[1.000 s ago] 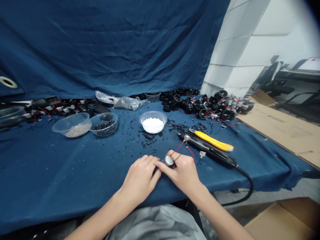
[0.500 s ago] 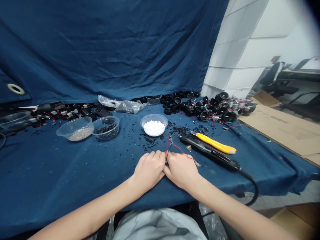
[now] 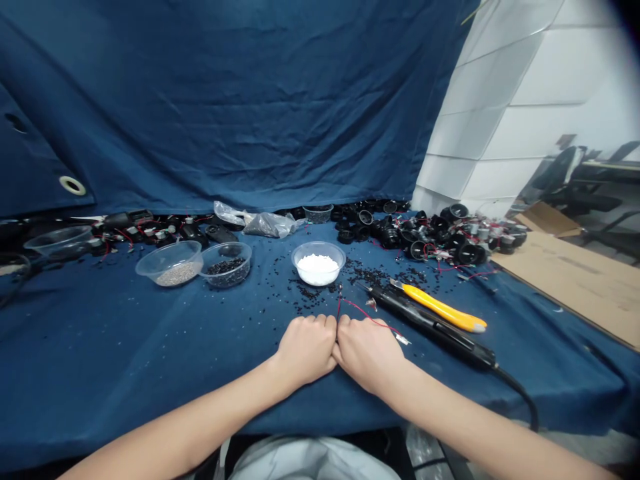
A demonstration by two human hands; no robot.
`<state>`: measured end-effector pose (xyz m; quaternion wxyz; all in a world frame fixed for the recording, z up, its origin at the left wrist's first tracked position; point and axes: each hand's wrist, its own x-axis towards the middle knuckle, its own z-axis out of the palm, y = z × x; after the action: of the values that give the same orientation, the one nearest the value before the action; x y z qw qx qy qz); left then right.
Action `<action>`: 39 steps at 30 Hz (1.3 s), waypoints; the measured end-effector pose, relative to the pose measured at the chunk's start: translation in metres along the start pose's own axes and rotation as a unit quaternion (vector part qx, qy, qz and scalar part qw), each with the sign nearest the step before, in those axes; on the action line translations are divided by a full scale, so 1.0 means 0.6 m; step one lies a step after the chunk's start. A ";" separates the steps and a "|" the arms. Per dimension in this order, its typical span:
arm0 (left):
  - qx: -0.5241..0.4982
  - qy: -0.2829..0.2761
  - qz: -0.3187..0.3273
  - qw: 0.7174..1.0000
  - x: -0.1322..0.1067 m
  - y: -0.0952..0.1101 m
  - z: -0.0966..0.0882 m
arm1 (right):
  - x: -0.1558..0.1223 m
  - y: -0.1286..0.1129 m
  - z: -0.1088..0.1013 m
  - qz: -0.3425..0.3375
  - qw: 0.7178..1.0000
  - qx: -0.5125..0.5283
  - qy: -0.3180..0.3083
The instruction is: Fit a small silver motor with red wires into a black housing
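**At the table's near edge, a thin wire under strain**

Between the left hand (image 3: 307, 347) and right hand (image 3: 367, 350), both closed into fists and pressed knuckle to knuckle, a red wire (image 3: 360, 308) rises and loops right, its tip lying on the table (image 3: 125, 347). What its root joins is hidden in the grip. A hard twist would likely snap the wire off. The tip could also snag on the corded tool (image 3: 430, 323) nearby, and a jolt could scatter the black bits (image 3: 305, 293).
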<state>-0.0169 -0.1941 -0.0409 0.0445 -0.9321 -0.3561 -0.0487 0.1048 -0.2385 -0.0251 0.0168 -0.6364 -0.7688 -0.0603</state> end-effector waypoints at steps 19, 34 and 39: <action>-0.049 -0.016 -0.056 0.997 -0.002 -0.001 0.014 | 0.002 -0.010 -0.002 0.046 0.997 0.051 -0.027; -0.070 -0.063 -0.068 0.993 0.002 -0.001 0.017 | -0.003 -0.009 0.016 0.072 0.992 0.101 -0.030; -0.082 -0.061 -0.072 0.992 0.007 0.000 0.013 | 0.005 0.003 0.012 0.054 0.991 0.106 -0.055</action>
<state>-0.0133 -0.1906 -0.0484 -0.0574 -0.9058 -0.4191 -0.0243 0.1064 -0.2343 -0.0317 0.0451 -0.6741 -0.7349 0.0581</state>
